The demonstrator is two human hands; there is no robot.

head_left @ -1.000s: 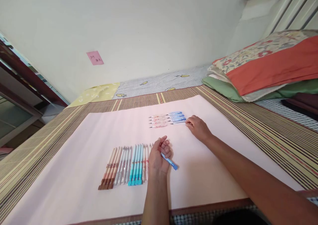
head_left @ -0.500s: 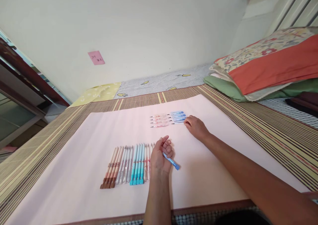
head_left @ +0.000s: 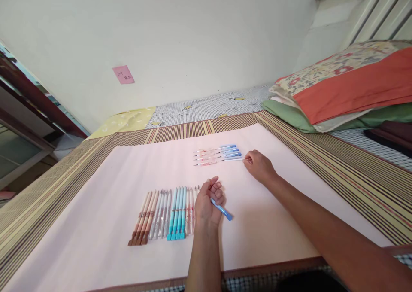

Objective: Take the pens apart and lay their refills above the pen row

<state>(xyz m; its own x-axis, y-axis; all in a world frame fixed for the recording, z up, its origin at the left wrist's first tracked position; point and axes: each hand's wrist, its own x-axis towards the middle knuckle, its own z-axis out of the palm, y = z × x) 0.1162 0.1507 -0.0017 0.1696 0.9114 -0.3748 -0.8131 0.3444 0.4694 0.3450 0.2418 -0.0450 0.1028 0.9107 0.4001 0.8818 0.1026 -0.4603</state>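
My left hand (head_left: pixel 209 202) is curled shut on a blue pen cap (head_left: pixel 221 209) that sticks out to its right, beside a near row of several pens (head_left: pixel 164 214) lying side by side: brown, clear, turquoise and white. My right hand (head_left: pixel 259 166) reaches to the far group of pens (head_left: pixel 217 154), which have pink barrels and blue ends. Its fingertips are pinched at the right end of the nearest pen of that group. Everything lies on a pale pink sheet (head_left: pixel 112 197).
The sheet covers a striped bamboo mat (head_left: pixel 337 159) on a bed. Folded quilts and a pillow (head_left: pixel 347 86) are stacked at the right. A pink note (head_left: pixel 123 74) is stuck on the wall behind. A dark window frame (head_left: pixel 28 107) is at the left.
The right hand has drawn back slightly to the right along the far group's nearest pen. The left hand stays in place with the blue cap.
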